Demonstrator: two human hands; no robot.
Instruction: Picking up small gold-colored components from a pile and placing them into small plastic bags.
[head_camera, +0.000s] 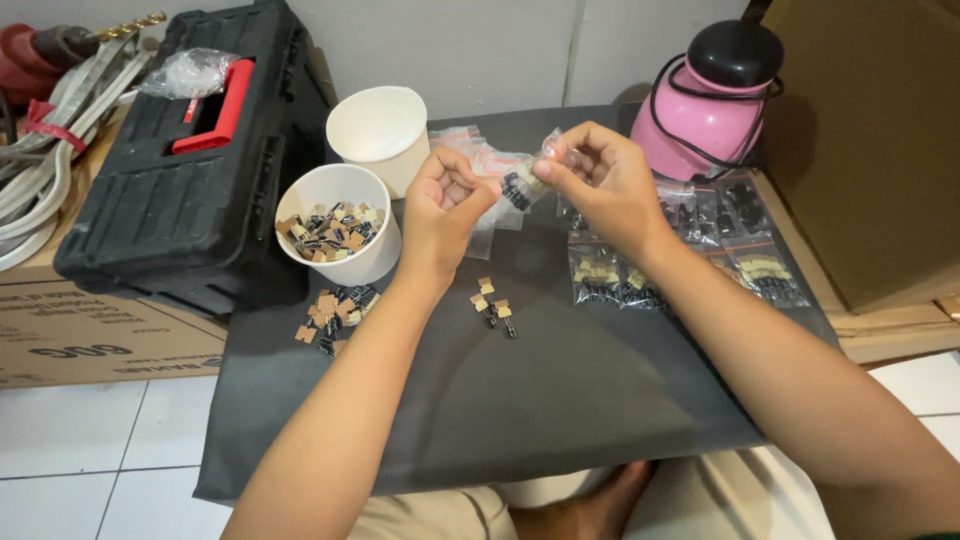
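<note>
Capacitors (495, 306) with tan tape tabs lie loose on the dark worktop (560, 400), and more spill beside the nearer white cup (340, 222); a careless wrist could scatter them. Above, the left hand (445, 205) is curled shut, pinching one edge of a small clear bag (527, 180), while the right hand's (600, 180) fingers pinch the other. Pulled unevenly, the bag might tear or tip its parts out.

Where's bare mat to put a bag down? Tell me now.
Free: the near half of the dark mat, between the forearms and below the loose parts. Crowded: the far left by the cup of parts and spilled pile, and the far right under the filled bags beside the right hand.
</note>
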